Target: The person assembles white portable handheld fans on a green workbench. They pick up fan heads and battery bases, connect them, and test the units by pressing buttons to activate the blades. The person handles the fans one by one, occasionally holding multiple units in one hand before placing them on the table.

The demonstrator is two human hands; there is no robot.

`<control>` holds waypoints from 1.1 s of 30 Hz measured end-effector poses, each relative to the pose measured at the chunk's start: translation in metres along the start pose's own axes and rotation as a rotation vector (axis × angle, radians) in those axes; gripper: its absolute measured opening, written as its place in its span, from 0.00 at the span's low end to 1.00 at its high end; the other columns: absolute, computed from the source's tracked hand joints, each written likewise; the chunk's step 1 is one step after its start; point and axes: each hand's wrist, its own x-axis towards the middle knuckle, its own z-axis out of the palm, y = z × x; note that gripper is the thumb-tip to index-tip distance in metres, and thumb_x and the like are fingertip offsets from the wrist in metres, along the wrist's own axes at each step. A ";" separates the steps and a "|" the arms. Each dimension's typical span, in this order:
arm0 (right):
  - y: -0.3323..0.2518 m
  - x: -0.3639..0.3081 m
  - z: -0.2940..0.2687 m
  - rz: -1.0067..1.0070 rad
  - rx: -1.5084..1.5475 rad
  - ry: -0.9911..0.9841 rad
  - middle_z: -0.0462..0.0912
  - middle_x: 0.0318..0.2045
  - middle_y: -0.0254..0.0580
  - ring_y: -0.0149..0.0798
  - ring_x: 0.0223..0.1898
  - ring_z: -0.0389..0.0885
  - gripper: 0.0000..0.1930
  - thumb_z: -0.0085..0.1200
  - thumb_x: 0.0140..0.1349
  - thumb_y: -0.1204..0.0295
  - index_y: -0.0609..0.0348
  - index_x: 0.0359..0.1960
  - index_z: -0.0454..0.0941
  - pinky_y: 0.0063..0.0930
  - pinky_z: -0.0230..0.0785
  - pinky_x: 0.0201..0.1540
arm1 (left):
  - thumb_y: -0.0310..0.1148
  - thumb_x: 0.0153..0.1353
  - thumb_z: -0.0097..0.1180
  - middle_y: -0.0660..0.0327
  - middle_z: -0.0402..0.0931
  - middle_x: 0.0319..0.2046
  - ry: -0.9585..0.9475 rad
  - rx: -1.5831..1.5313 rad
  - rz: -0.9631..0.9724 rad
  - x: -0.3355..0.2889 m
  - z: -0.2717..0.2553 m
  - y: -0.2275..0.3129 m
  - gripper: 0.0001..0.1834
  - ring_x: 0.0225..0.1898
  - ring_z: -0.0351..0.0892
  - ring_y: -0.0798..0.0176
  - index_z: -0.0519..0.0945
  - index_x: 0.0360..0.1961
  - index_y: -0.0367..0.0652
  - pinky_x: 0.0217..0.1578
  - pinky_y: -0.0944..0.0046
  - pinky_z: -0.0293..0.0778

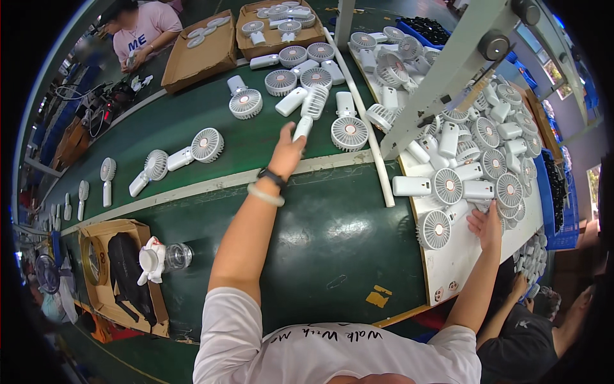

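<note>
On the green conveyor belt, my left hand [288, 150] has its thumb and fingers around the handle of a white handheld fan [307, 125], tilted with its round head pointing away. More white fans lie close to it, one [349, 133] to the right and another [245, 104] to the left. Over the white board at the right, my right hand [487, 225] has its fingers apart at the near edge of a heap of fans [486, 132]. Its fingertips are just below the handle of one fan [508, 191], and contact is hard to make out.
A white rail [377, 147] and a metal post [448, 77] stand between belt and heap. Cardboard trays [199, 54] sit at the far side. A cardboard box [121, 275] and a clear jar [178, 256] are at left. Co-workers sit far left and lower right.
</note>
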 end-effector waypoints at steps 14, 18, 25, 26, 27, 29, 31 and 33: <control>0.023 -0.163 0.156 -1.025 -0.343 -0.068 0.80 0.32 0.39 0.29 0.33 0.77 0.09 0.52 0.58 0.79 0.65 0.41 0.76 0.21 0.69 0.37 | 0.35 0.59 0.54 0.54 0.69 0.46 -0.136 -0.781 -0.056 -0.173 -0.010 0.049 0.28 0.46 0.72 0.59 0.59 0.58 0.43 0.46 0.54 0.73; 0.052 -0.180 0.235 -0.921 -0.285 -0.505 0.81 0.30 0.40 0.30 0.31 0.78 0.06 0.53 0.57 0.81 0.64 0.37 0.77 0.21 0.70 0.35 | 0.29 0.60 0.53 0.57 0.70 0.43 -0.002 -0.377 -0.062 -0.193 -0.019 0.028 0.27 0.42 0.75 0.59 0.57 0.58 0.43 0.45 0.56 0.74; 0.048 -0.182 0.421 -0.832 -0.099 -1.141 0.80 0.37 0.43 0.31 0.40 0.79 0.11 0.51 0.59 0.76 0.66 0.43 0.73 0.22 0.72 0.41 | 0.27 0.64 0.44 0.53 0.69 0.49 0.060 -0.644 0.072 -0.163 -0.048 0.047 0.23 0.47 0.75 0.56 0.55 0.59 0.39 0.49 0.58 0.72; 0.043 -0.188 0.445 -0.542 -0.020 -1.263 0.79 0.38 0.43 0.33 0.41 0.79 0.11 0.50 0.60 0.73 0.65 0.42 0.73 0.24 0.72 0.42 | 0.27 0.64 0.44 0.53 0.69 0.49 0.075 -0.654 0.074 -0.160 -0.051 0.048 0.23 0.47 0.75 0.56 0.55 0.59 0.39 0.49 0.58 0.72; 0.039 -0.189 0.470 -0.582 -0.029 -1.289 0.78 0.39 0.43 0.34 0.41 0.78 0.11 0.50 0.60 0.71 0.65 0.41 0.73 0.26 0.72 0.42 | 0.27 0.64 0.44 0.53 0.69 0.49 0.084 -0.671 0.074 -0.157 -0.053 0.050 0.23 0.47 0.75 0.56 0.55 0.59 0.39 0.49 0.58 0.72; 0.035 -0.180 0.525 -0.988 -0.125 -1.241 0.77 0.39 0.43 0.36 0.41 0.77 0.11 0.49 0.61 0.68 0.63 0.40 0.73 0.29 0.72 0.43 | 0.28 0.63 0.46 0.51 0.70 0.49 0.074 -0.713 0.061 -0.153 -0.057 0.057 0.24 0.47 0.76 0.54 0.56 0.59 0.40 0.47 0.55 0.74; 0.041 -0.186 0.568 -1.650 -0.403 -0.971 0.76 0.37 0.41 0.38 0.40 0.75 0.11 0.49 0.61 0.67 0.61 0.39 0.74 0.31 0.71 0.43 | 0.29 0.63 0.47 0.50 0.70 0.49 0.110 -0.718 0.065 -0.153 -0.062 0.057 0.24 0.46 0.76 0.52 0.56 0.59 0.40 0.46 0.53 0.75; 0.024 -0.213 0.577 -2.140 -0.843 -0.328 0.75 0.34 0.38 0.40 0.37 0.73 0.09 0.51 0.60 0.66 0.56 0.38 0.74 0.34 0.70 0.43 | 0.29 0.63 0.47 0.49 0.70 0.49 0.147 -0.697 0.092 -0.154 -0.062 0.057 0.24 0.46 0.76 0.52 0.56 0.59 0.40 0.46 0.53 0.74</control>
